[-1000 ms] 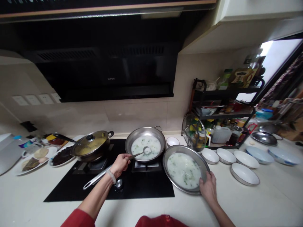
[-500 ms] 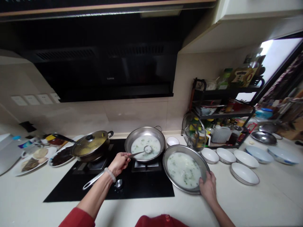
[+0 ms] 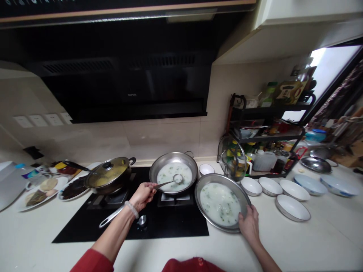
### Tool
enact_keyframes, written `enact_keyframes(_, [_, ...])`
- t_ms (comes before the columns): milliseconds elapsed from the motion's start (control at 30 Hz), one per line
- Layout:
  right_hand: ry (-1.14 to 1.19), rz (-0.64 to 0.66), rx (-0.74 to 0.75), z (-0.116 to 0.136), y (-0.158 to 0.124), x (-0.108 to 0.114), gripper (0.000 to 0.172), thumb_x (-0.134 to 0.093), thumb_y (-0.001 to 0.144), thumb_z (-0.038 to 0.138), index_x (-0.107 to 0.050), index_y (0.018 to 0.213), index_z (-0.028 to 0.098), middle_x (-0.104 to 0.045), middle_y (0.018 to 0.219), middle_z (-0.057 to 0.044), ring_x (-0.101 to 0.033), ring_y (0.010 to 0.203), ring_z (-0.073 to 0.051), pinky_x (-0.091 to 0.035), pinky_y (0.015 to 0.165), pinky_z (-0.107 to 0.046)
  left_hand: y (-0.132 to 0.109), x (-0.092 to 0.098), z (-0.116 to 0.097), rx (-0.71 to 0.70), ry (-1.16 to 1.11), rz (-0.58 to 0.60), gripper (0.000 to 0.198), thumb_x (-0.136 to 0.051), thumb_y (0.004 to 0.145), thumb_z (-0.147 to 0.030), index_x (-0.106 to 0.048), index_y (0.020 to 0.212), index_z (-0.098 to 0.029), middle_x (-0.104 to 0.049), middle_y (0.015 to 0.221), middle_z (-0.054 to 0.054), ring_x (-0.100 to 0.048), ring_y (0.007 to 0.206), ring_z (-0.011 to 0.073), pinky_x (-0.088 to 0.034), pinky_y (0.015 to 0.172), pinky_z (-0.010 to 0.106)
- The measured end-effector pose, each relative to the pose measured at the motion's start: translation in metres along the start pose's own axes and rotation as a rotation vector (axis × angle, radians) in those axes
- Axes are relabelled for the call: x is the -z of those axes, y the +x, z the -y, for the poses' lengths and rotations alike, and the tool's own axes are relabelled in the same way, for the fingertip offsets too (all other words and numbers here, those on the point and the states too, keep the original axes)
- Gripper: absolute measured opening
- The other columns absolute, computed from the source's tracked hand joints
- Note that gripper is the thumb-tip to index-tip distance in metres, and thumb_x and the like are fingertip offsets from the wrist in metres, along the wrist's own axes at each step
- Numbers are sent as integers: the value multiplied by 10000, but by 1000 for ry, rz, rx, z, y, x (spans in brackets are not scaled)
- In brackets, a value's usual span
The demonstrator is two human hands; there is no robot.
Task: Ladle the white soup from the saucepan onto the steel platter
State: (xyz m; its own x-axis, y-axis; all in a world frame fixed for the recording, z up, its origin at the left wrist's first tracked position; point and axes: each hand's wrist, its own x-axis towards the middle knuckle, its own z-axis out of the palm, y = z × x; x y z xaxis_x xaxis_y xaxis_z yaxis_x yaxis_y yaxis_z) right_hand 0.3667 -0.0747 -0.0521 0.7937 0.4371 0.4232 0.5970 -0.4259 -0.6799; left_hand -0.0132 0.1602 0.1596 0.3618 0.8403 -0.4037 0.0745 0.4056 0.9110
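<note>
My left hand [image 3: 144, 195] is closed around the handle of a ladle [image 3: 166, 184]. The ladle's bowl rests in the white, green-flecked soup inside a metal wok [image 3: 193, 166] on the right burner. My right hand [image 3: 249, 223] grips the near right rim of a wide metal basin [image 3: 206, 220], thumb over the edge. Similar white soup with green bits [image 3: 219, 202] fills much of this basin, which sits at the right of the cooktop, close beside the wok. The right hand's underside fingers are hidden behind the rim.
A lidded pan [image 3: 109, 175] occupies the left burner. Several white bowls [image 3: 293, 207] stand at the right; a small bowl [image 3: 206, 169] sits behind the basin. A glass lid [image 3: 232, 156] leans on the black rack [image 3: 269, 138]. Food plates [image 3: 61, 185] lie left. The range hood [image 3: 133, 75] hangs above.
The ladle's bowl has shifted very slightly within the wok's soup. Both hands keep their grips, and the basin stays in place.
</note>
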Motion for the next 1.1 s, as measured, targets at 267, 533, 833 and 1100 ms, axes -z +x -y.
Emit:
enact_keyframes(267, [4, 1, -3, 1, 0, 1, 572, -462, 685, 312, -510, 1197, 62, -419, 1265, -212, -363, 1232, -381, -317, 1032, -519, -1, -1, -1, 6, -6, -1, 123, -622, 740, -153, -564, 840, -109, -446, 455, -84, -249, 316, -1, -112, 345, 143])
enact_keyframes(533, [-17, 10, -7, 0, 0, 0, 568, -449, 700, 323, -513, 1184, 31, -415, 1256, -230, -366, 1231, -385, -309, 1037, -517, -1, -2, -2, 16, -1, 12, 148, -653, 710, -152, -565, 821, -110, -439, 467, -86, -244, 325, -3, -106, 349, 145])
enact_keyframes(833, [8, -14, 4, 0, 0, -1, 564, -460, 690, 309, -510, 1192, 55, -434, 1242, -213, -375, 1219, -378, -313, 1033, -518, -2, -6, -9, 1, 22, 15, 107, -614, 734, -143, -568, 822, -105, -448, 457, -80, -246, 317, 1, -111, 340, 150])
enact_keyframes(1100, [-14, 5, -6, -2, 0, -3, 572, -439, 712, 321, -505, 1195, 21, -408, 1272, -230, -367, 1236, -378, -310, 1047, -501, -16, -24, -22, -15, 20, 75, 141, -590, 759, -139, -566, 889, -93, -448, 462, -76, -254, 327, 4, -111, 347, 156])
